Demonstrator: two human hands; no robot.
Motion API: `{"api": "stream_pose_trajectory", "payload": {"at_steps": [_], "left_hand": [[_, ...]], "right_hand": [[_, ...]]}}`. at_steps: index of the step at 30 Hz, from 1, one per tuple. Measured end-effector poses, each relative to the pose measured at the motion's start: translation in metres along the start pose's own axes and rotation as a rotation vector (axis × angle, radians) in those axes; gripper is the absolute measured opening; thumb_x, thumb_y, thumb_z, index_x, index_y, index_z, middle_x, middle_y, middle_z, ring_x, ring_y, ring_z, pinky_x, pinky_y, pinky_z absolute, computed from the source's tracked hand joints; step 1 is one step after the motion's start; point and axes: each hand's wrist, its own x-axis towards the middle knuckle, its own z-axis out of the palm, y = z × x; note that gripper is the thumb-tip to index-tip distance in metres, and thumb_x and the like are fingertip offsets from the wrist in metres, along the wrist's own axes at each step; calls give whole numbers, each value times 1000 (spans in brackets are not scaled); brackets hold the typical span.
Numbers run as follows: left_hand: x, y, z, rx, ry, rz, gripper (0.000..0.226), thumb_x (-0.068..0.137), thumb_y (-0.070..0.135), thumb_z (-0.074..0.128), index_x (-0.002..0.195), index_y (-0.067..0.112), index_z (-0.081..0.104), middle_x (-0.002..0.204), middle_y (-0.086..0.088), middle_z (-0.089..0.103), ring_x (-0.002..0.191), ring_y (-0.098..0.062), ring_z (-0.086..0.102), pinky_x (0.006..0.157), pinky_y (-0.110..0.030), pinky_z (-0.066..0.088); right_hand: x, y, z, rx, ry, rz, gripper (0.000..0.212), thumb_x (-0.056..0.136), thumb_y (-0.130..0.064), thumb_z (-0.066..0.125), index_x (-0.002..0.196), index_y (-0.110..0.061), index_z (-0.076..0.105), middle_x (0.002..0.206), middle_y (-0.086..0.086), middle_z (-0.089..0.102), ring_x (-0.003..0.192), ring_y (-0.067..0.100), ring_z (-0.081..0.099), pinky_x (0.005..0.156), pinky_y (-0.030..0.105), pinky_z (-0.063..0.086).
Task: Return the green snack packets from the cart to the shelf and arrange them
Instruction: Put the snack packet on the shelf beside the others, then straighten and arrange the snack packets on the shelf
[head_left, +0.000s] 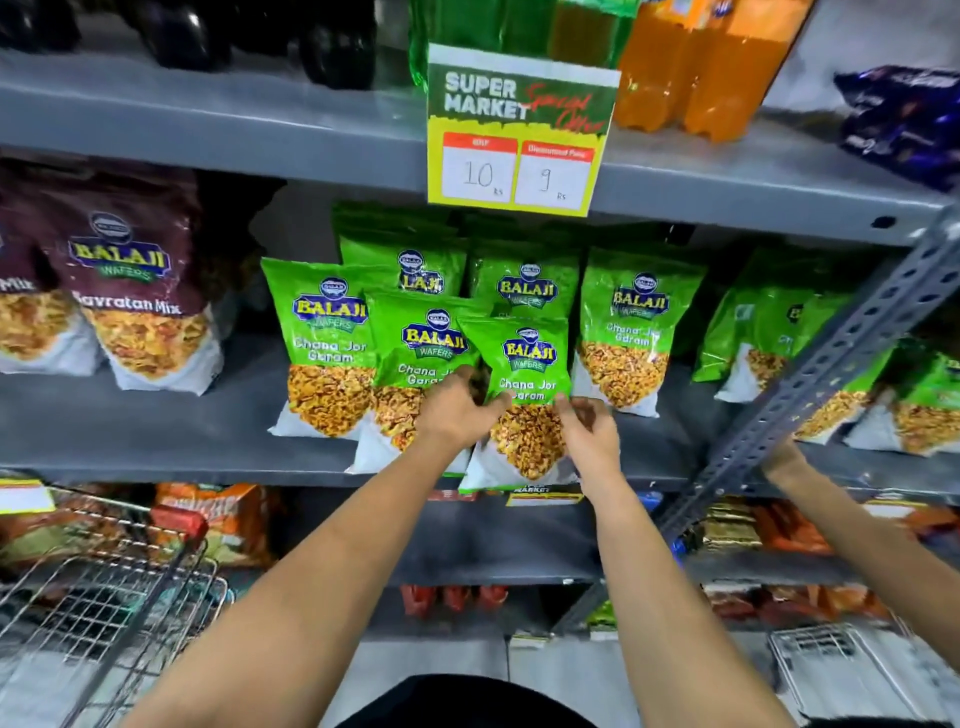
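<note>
Centre frame: left hand (457, 410) and right hand (589, 426) fingers pinch a glossy green snack packet (524, 395) on the grey metal shelf (156, 431); placing step, next straighten it upright.

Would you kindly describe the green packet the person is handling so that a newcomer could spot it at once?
Find the yellow special-offer price sign hanging from the upper grey shelf; green snack packets stand below it. The handled packet is the frontmost one, leaning out over the shelf edge. Only it is gripped from both sides, by the left hand and right hand.
</note>
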Motion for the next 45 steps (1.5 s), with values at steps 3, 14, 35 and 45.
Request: {"api": "stream_pose_trajectory", "payload": {"at_steps": [3, 14, 35, 45], "left_hand": [[2, 7, 4, -32, -30, -30, 45, 85, 50, 60, 102, 9, 55, 93, -10, 63, 90, -25, 59, 75, -27, 43], [4, 47, 29, -68, 5, 73, 39, 93, 22, 57, 125, 1, 52, 113, -23, 64, 107, -35, 62, 86, -36, 49], [32, 38, 115, -78, -288, 115, 85, 61, 44, 84, 130, 13, 45, 127, -5, 62, 118, -23, 58, 97, -28, 46], [43, 40, 118, -56, -308, 132, 94, 58, 38, 88, 136, 15, 39, 133, -4, 59, 123, -23, 54, 101, -30, 44]], "right_hand": [[9, -4, -2, 174, -46, 66, 26, 83, -49, 62, 85, -23, 58, 91, 0, 62, 96, 20, 57, 87, 33, 42], [20, -9, -34, 325, -165, -119, 10, 91, -18, 60, 96, -15, 68, 93, 5, 69, 84, 15, 63, 82, 29, 50], [109, -92, -99, -324, 379, -593, 26, 88, -25, 62, 102, -3, 66, 102, 18, 71, 96, 31, 66, 84, 36, 49], [144, -153, -65, -1059, -402, -467, 30, 95, -34, 51, 113, -12, 61, 122, 11, 63, 111, 27, 58, 86, 29, 44]]}}
